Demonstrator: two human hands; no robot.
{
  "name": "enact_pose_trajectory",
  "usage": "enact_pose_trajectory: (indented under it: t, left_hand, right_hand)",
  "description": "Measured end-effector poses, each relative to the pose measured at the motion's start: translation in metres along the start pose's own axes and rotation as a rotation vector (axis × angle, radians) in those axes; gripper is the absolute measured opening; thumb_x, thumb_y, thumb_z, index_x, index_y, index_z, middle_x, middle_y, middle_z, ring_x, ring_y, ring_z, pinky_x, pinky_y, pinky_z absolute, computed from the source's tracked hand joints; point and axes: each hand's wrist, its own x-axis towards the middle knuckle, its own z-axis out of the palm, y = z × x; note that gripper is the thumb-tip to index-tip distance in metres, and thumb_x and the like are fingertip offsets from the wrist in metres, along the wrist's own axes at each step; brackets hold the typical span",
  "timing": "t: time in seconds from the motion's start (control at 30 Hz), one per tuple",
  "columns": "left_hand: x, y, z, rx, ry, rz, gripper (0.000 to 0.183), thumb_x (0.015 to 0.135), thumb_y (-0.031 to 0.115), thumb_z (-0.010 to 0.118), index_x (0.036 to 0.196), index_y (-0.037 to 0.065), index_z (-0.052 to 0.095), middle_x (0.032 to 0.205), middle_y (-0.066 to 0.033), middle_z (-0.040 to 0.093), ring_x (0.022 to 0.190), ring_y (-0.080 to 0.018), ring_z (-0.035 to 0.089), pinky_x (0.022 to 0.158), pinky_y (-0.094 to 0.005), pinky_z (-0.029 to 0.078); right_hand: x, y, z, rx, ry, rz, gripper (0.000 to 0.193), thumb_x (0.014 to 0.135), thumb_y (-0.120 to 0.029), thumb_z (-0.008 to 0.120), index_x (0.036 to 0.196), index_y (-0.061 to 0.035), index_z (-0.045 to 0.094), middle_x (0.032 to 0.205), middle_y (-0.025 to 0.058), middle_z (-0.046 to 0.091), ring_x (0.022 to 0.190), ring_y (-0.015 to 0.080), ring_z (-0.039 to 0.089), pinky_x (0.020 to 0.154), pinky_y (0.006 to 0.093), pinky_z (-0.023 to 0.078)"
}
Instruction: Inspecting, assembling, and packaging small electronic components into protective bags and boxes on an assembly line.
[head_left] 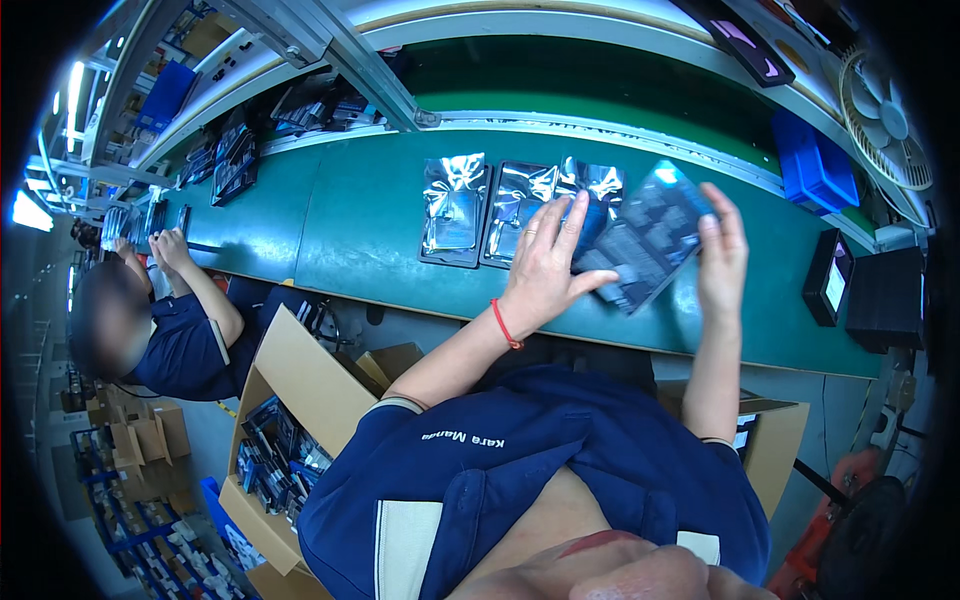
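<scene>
A flat dark package [650,240] with a glossy, printed-looking face is tilted above the green table. My right hand [722,250] grips its right edge, thumb at the edge and fingers partly behind it. At the opposite edge is my left hand [548,258], wearing a red wrist band. Its fingers are stretched out and its thumb reaches over the package's lower left part. Beyond the left hand lies a shiny silver-topped package [597,180], partly covered. Two more, a left package [452,210] and a middle package [522,195], lie side by side to its left.
The green table [360,230] runs across, with a shelf rail behind. Black boxes [885,298], a blue bin [815,165] and a fan [885,110] stand right. Cartons flank me; the left carton [295,375] holds several packages. A co-worker [190,330] handles items at left.
</scene>
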Motion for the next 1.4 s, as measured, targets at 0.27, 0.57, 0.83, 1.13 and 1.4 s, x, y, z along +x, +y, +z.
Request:
enact_pose_trajectory:
  t: [0.27, 0.57, 0.83, 1.13, 1.4]
  left_hand:
    - [-0.029, -0.036, 0.015, 0.335, -0.261, -0.093, 0.078, 0.076, 0.057, 0.062, 0.141, 0.020, 0.038, 0.149, -0.0152, 0.026, 0.134, -0.0392, 0.029, 0.101, -0.0680, 0.019]
    - [-0.069, -0.082, -0.051, 0.329, -0.106, -0.276, 0.085, 0.074, 0.049, 0.069, 0.144, 0.021, 0.030, 0.149, -0.0209, 0.022, 0.135, -0.0411, 0.026, 0.100, -0.0650, 0.026]
    - [-0.193, -0.076, -0.244, 0.791, 0.336, -0.650, 0.055, 0.072, 0.031, 0.074, 0.117, 0.006, 0.057, 0.127, -0.0239, 0.048, 0.117, -0.0405, 0.047, 0.097, -0.0463, 0.040]
    - [-0.460, -0.133, -0.303, 0.628, 0.599, -1.917, 0.048, 0.076, 0.035, 0.068, 0.111, 0.002, 0.065, 0.115, -0.0182, 0.062, 0.108, -0.0307, 0.059, 0.094, -0.0366, 0.045]
    - [-0.501, -0.191, -0.269, 0.667, 0.504, -2.048, 0.061, 0.074, 0.024, 0.076, 0.128, 0.011, 0.051, 0.129, -0.0194, 0.048, 0.118, -0.0355, 0.049, 0.099, -0.0402, 0.042]
  right_hand:
    - [0.041, 0.037, -0.008, -1.232, 0.171, -0.313, 0.042, 0.083, -0.025, 0.064, 0.120, -0.0064, 0.058, 0.129, 0.0252, 0.046, 0.114, 0.0426, 0.043, 0.096, 0.0470, 0.038]
    - [-0.008, 0.021, 0.202, -1.334, -0.361, -0.077, 0.089, 0.074, -0.058, 0.065, 0.136, -0.0034, 0.031, 0.121, 0.0214, 0.050, 0.105, 0.0386, 0.056, 0.079, 0.0473, 0.051]
    - [0.029, 0.047, 0.209, -1.353, -0.514, 0.053, 0.107, 0.068, -0.064, 0.067, 0.146, -0.0089, 0.020, 0.134, 0.0266, 0.040, 0.117, 0.0412, 0.048, 0.095, 0.0490, 0.042]
    - [0.055, 0.077, 0.204, -0.949, -0.598, -0.029, 0.099, 0.060, -0.037, 0.086, 0.129, 0.0140, 0.036, 0.114, 0.0267, 0.059, 0.104, 0.0349, 0.060, 0.095, 0.0379, 0.042]
    - [0.074, 0.089, 0.175, -0.723, -0.604, 0.188, 0.066, 0.063, -0.025, 0.086, 0.108, 0.0102, 0.053, 0.104, 0.0212, 0.062, 0.089, 0.0268, 0.061, 0.082, 0.0364, 0.049]
